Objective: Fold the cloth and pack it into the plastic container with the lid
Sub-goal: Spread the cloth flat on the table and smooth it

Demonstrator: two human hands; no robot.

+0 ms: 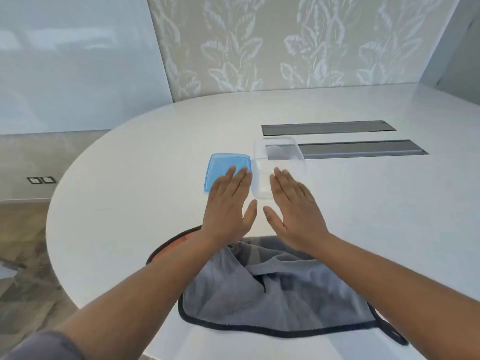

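Note:
A grey cloth [259,297] with dark trim and an orange underside lies crumpled on the white table [130,178], close to me. Beyond it stands a clear plastic container [279,158], open on top, with its blue lid [220,170] lying flat on the table to its left. My left hand [228,206] is held flat, fingers straight, above the table in front of the lid. My right hand [293,211] is held the same way in front of the container. Both hands hold nothing, and my forearms pass over the cloth.
Two dark rectangular slot panels [328,127] [363,148] are set into the table behind the container. A leaf-patterned wall [285,42] rises beyond the table's far edge. Floor and wall sockets [41,180] show at the left.

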